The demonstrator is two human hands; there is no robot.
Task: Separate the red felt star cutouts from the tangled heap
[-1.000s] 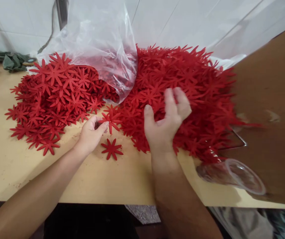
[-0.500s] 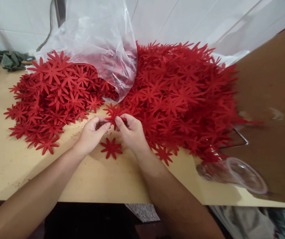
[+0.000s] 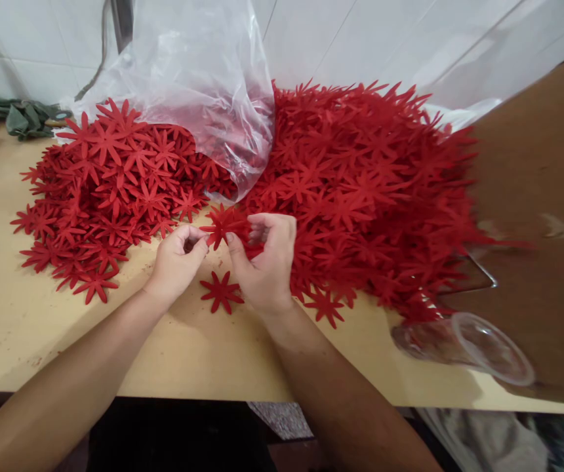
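Note:
Between my hands is a red fabric flower [image 3: 220, 225] with several narrow petals. My left hand [image 3: 176, 259] pinches one of its petals between thumb and forefinger. My right hand [image 3: 265, 262] has its thumb at the flower's lower edge, and its other fingers are spread apart and raised behind. One more loose flower [image 3: 221, 292] lies flat on the table just below my hands. A heap of the same flowers [image 3: 100, 190] spreads to the left, and a taller pile [image 3: 351, 183] rises on the right, close behind my right hand.
A clear plastic bag [image 3: 188, 72] drapes over the back of the left heap. On the right stand a brown cardboard box [image 3: 538, 216] and a clear plastic cup [image 3: 459, 344] lying on its side. Green cloth [image 3: 29, 118] lies at the back left of the wooden table [image 3: 203, 367].
My right hand's fingers have opened and lifted away from the flower, with the thumb still by it. My left hand keeps its pinch and has shifted slightly left.

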